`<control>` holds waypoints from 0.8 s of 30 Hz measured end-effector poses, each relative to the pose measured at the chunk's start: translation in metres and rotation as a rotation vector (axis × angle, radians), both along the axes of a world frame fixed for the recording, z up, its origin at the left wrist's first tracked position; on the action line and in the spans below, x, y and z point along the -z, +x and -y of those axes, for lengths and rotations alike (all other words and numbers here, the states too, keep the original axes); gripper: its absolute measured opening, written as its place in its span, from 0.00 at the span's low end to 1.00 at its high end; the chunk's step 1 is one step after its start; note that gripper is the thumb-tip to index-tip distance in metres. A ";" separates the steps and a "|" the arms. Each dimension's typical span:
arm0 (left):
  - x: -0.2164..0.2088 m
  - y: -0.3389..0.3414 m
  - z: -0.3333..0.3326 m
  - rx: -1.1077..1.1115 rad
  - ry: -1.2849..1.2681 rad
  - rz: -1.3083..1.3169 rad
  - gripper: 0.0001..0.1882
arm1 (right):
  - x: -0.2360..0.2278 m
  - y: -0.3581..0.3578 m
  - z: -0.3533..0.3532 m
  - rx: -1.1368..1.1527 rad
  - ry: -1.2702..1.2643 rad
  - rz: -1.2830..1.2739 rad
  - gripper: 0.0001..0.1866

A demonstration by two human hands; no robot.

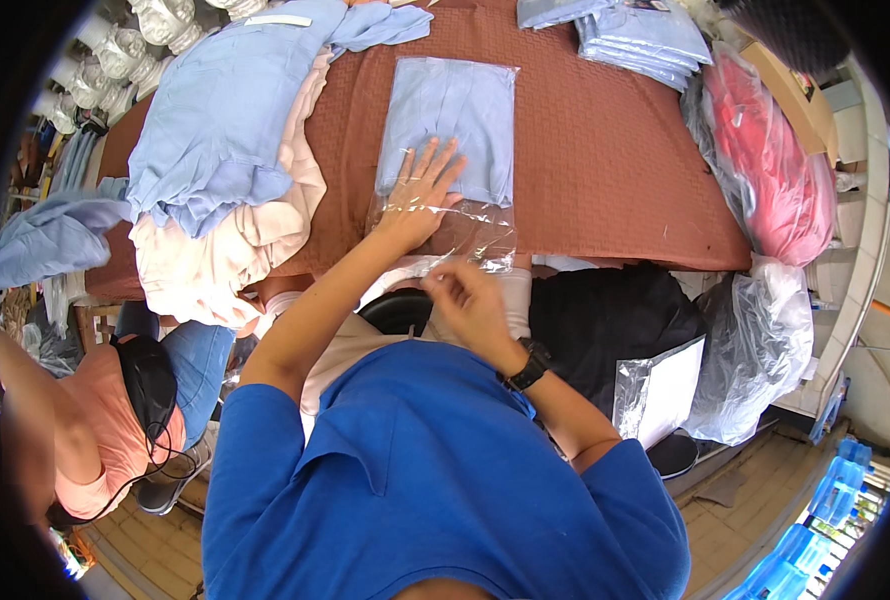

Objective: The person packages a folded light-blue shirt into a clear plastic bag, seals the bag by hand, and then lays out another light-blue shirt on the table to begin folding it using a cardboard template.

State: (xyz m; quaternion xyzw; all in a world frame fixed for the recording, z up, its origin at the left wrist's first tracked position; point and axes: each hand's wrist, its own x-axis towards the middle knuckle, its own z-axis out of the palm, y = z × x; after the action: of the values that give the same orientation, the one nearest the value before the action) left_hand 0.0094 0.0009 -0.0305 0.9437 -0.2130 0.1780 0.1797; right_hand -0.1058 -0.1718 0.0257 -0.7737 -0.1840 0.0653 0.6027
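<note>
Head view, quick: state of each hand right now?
Left hand: open, laid on the bagged, folded light-blue garment.
Right hand: curled near the clear plastic bag; whether it grips cannot be told.

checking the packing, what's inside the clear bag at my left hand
The clear bag holds a folded light-blue garment; your left hand covers part, and its underside is hidden.

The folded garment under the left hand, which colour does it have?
The folded garment is light blue; it shows best in the head view.

Head-worn fisheye view, steeply downward
</note>
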 end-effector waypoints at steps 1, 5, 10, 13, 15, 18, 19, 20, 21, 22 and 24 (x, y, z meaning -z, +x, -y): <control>-0.007 -0.010 0.008 -0.047 0.045 0.039 0.32 | -0.009 0.013 0.006 0.060 -0.047 0.161 0.12; -0.015 -0.028 0.020 -0.294 0.093 0.118 0.30 | -0.035 0.060 0.022 0.250 -0.482 0.592 0.20; -0.010 -0.018 0.007 -0.179 0.008 0.118 0.24 | 0.000 0.088 0.032 0.272 -0.640 0.609 0.20; 0.002 -0.011 0.000 -0.102 -0.192 0.105 0.16 | 0.010 0.093 0.031 0.252 -0.575 0.565 0.12; 0.004 -0.008 0.000 -0.100 -0.260 0.049 0.11 | 0.012 0.092 0.029 0.265 -0.513 0.539 0.08; -0.007 -0.006 0.003 -0.075 -0.285 0.017 0.09 | 0.016 0.091 0.027 0.322 -0.436 0.507 0.04; -0.009 -0.006 0.001 -0.029 -0.261 0.063 0.12 | 0.023 0.091 0.028 0.333 -0.416 0.499 0.05; -0.011 -0.006 0.001 0.016 -0.237 0.109 0.14 | 0.027 0.091 0.030 0.345 -0.395 0.490 0.05; -0.012 -0.010 0.004 0.015 -0.171 0.108 0.18 | 0.028 0.090 0.031 0.352 -0.378 0.466 0.05; -0.012 -0.019 0.008 0.014 -0.104 0.106 0.21 | 0.029 0.088 0.032 0.360 -0.361 0.441 0.05; -0.014 -0.022 0.015 0.027 -0.021 0.067 0.28 | 0.030 0.085 0.033 0.390 -0.342 0.414 0.06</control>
State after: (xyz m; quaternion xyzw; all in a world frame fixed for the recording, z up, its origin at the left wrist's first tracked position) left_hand -0.0129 -0.0138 -0.0169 0.9324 -0.2296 0.2094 0.1848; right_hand -0.0208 -0.2052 -0.0042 -0.8813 -0.1375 -0.1799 0.4148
